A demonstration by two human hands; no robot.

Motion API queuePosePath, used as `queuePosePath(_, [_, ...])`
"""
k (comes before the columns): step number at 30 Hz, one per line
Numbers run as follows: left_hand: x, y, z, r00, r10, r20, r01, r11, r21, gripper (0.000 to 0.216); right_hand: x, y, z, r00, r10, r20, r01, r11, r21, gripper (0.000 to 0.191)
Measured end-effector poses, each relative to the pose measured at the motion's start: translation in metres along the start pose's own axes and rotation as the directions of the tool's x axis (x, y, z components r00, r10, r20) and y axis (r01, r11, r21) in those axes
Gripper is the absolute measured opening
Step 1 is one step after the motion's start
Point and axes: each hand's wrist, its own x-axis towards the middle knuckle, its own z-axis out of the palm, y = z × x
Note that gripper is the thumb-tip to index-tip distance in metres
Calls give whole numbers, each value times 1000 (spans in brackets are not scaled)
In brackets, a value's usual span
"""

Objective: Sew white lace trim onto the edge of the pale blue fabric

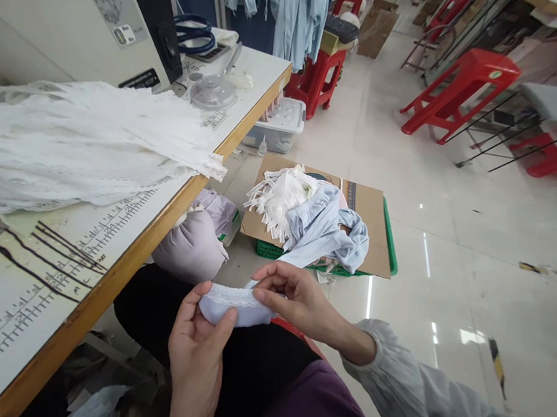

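Your left hand (199, 343) and right hand (299, 297) are each pinching an end of that pale-blue cloth (250, 315), lower middle of the frame; long axis's pretty much sideways, lace trim (227, 294) toward the top.

bright, diffuse light puts thin streaks of glare on the glossy tile floor (458, 207), while deep shadow lies under the worktable (266, 68). white lace trim (67, 140) looks washed out; focus is soft, and wide-angle distortion stretches the sleeve (418, 396).
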Motion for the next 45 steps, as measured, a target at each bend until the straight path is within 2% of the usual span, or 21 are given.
queuePosePath(14, [-8,1,8,1000,19,-4,-19,1000,-15,54,-1,1,0,1000,18,11,-19,1000,25,36])
queuePosePath(24, [2,-2,0,1000,11,-14,-12,999,-33,58,-1,0,1,1000,15,11,-15,999,28,32])
queuePosePath(45, [2,-3,-3,1000,18,-18,-19,998,-55,55,-2,1,1,1000,-8,3,8,1000,20,29])
